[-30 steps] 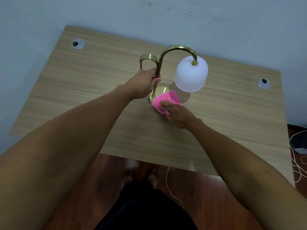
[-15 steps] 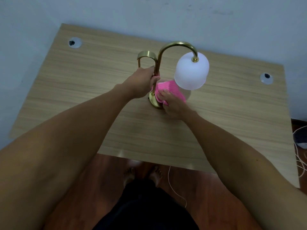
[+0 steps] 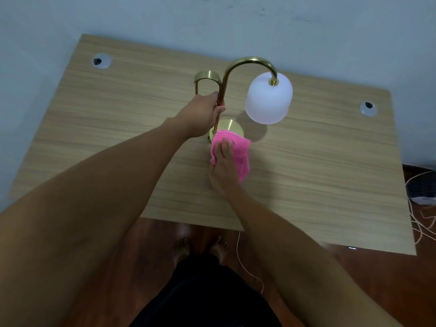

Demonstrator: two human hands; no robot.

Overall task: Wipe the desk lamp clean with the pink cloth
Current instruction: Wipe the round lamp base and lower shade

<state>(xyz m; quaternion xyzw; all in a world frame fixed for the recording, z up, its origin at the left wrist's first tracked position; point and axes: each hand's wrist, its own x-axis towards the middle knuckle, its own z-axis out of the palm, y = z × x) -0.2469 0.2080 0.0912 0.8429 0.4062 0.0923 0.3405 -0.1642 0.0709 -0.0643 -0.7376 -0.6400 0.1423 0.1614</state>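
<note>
A brass desk lamp (image 3: 250, 61) with a curved neck and a white frosted shade (image 3: 269, 100) stands at the middle of the wooden desk (image 3: 118, 119). My left hand (image 3: 203, 114) is closed around the lamp's upright stem. My right hand (image 3: 224, 164) presses flat on the pink cloth (image 3: 239, 147), which lies over the front edge of the round brass base (image 3: 230, 126) and onto the desk. A small brass hook (image 3: 207, 77) sticks out behind the stem.
Two round cable grommets sit in the desk, one at the far left (image 3: 101, 60) and one at the far right (image 3: 368, 108). A wall stands right behind the desk. White cords (image 3: 422, 223) lie on the floor to the right. My bare feet (image 3: 200, 249) are below the desk's front edge.
My right hand has pulled the pink cloth back from under the shade, off most of the base and toward me. The left hand keeps its hold on the stem.
</note>
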